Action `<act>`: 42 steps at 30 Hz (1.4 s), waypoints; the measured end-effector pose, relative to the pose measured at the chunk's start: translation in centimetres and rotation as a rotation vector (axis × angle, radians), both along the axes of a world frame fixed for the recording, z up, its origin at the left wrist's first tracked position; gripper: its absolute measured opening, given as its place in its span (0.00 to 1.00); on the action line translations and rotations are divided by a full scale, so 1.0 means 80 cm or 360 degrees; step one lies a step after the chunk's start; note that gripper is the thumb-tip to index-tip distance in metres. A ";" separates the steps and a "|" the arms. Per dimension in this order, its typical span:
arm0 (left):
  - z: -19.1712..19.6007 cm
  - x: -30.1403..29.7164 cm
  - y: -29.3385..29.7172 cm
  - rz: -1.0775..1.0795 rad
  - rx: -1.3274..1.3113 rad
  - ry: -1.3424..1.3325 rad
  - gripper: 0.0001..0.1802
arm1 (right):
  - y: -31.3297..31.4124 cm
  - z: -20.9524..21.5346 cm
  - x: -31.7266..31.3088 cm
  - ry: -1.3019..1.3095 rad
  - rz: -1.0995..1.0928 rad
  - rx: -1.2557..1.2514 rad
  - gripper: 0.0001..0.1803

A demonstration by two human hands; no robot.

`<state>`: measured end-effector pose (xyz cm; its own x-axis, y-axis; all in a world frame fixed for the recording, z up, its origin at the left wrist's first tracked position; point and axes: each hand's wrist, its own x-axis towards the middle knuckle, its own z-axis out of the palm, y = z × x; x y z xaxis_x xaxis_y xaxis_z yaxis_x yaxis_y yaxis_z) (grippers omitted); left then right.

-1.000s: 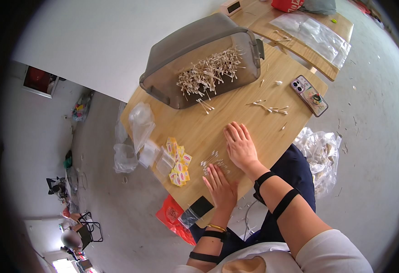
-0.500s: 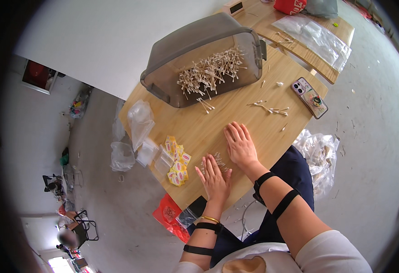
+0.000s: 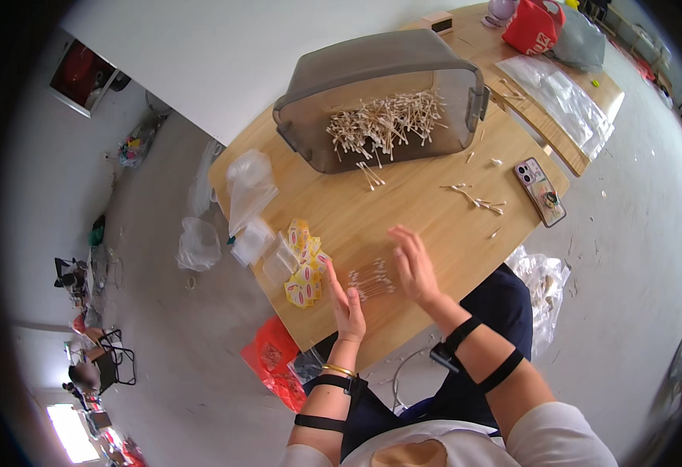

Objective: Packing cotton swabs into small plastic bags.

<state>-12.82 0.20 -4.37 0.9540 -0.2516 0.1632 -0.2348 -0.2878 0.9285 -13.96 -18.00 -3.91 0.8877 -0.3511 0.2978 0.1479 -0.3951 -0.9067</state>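
A small clear bag of cotton swabs (image 3: 371, 279) lies on the wooden table (image 3: 426, 226) near its front edge. My left hand (image 3: 346, 303) stands on its edge just left of the bag, fingers straight and together. My right hand (image 3: 412, 263) hovers just right of the bag, fingers spread, holding nothing. The bag shows between the two hands, and neither hand grips it.
A grey plastic bin (image 3: 383, 101) on its side holds a heap of cotton swabs (image 3: 383, 124). Yellow-and-red packets (image 3: 303, 265) and clear bags (image 3: 250, 187) lie to the left, loose swabs (image 3: 477, 198) and a phone (image 3: 540, 191) to the right. A red bag (image 3: 275, 362) sits on the floor.
Both hands lay flat over the swab bag before. Now they have lifted and parted to either side, and the bag is uncovered between them.
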 end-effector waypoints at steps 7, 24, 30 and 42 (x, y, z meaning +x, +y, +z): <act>-0.006 0.003 -0.028 -0.0096 -0.0251 0.0205 0.56 | 0.074 -0.003 0.007 -0.0018 0.0260 0.0245 0.22; 0.002 -0.015 -0.025 -0.0226 0.1435 -0.0434 0.51 | 0.004 -0.015 -0.005 0.0092 0.0000 -0.0691 0.22; -0.008 -0.015 -0.013 -0.0309 0.1550 -0.0402 0.49 | 0.002 -0.011 0.017 0.0126 -0.0135 -0.0563 0.18; -0.007 -0.013 -0.014 -0.0318 0.1399 -0.0510 0.47 | -0.028 -0.015 0.211 0.0448 -0.0497 -0.1021 0.12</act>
<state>-13.88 -0.93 -4.89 0.8229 -0.5619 0.0845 -0.5605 -0.7785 0.2824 2.93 -20.22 -5.10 0.8483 -0.4326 0.3054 -0.2595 -0.8423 -0.4725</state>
